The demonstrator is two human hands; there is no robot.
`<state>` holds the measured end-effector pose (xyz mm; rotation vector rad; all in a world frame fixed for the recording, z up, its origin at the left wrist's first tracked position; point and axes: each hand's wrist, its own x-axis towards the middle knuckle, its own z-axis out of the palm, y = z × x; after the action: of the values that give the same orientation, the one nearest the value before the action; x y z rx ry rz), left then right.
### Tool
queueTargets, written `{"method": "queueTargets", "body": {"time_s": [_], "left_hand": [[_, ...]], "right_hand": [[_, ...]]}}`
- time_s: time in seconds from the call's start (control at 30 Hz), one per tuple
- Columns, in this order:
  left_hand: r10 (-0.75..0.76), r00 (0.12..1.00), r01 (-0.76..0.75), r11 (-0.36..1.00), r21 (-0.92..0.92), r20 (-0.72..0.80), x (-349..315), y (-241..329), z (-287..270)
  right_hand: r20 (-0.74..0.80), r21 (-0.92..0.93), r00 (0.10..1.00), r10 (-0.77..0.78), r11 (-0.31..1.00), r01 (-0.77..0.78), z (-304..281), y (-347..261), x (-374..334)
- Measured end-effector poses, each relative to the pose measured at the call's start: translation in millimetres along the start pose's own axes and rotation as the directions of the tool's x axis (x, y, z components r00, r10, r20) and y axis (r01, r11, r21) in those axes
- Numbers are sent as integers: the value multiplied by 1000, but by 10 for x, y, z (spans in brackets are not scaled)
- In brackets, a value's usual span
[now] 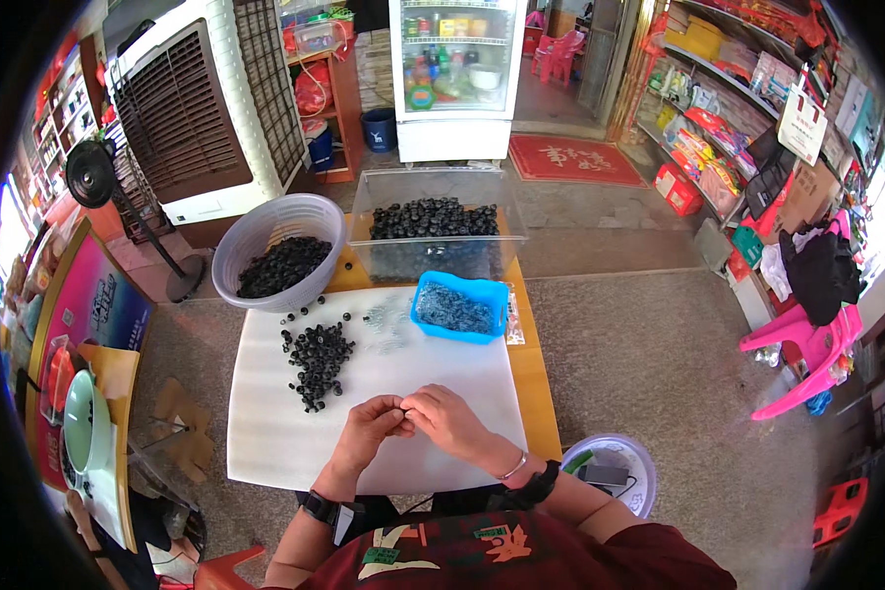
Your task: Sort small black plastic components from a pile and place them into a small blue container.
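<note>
My left hand and my right hand meet over the near part of a white sheet on the table. The fingertips of both pinch together around a small dark piece, mostly covered by the fingers. Left of centre on the sheet lies a loose pile of small black cylindrical parts. Thin clear pin-like pieces are scattered beside it. A bright blue tray holds many similar pieces at the sheet's far right.
Behind the sheet stand a pale round basket and a clear plastic bin, both with black parts inside. At the table's right is a lilac bucket. On the left, another person's arm shows beside a table with a green bowl.
</note>
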<state>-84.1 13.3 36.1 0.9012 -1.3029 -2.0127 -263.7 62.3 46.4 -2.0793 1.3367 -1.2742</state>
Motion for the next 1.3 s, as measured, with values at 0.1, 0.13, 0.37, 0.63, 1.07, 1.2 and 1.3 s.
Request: {"method": "queueTargets", "body": {"time_s": [0.1,0.13,0.37,0.63,1.07,1.2,1.3], "left_hand": [[-24,999,25,999,-41,26,-14,-42,9],[-25,999,27,998,-53,37,-22,-53,9],[-25,998,25,1000,-4,60,-78,-19,32],[-48,998,55,979,-197,44,-133,-27,-109],[-18,1000,14,871,-492,-4,-202,-29,-445],[41,999,-44,869,-492,-16,-255,-9,-476],[53,997,-75,871,-486,-59,-284,28,-426]], "right_hand": [[9,47,1000,19,999,-19,-19,0,-44],[6,68,999,31,997,-32,-19,-15,-63],[-13,119,994,110,987,-108,53,-81,-123],[-39,216,980,196,959,-183,278,-166,-102],[-62,51,978,199,979,-196,366,-356,15],[-31,73,981,193,979,-191,400,-395,7],[-27,38,981,192,981,-191,388,-385,30]]}}
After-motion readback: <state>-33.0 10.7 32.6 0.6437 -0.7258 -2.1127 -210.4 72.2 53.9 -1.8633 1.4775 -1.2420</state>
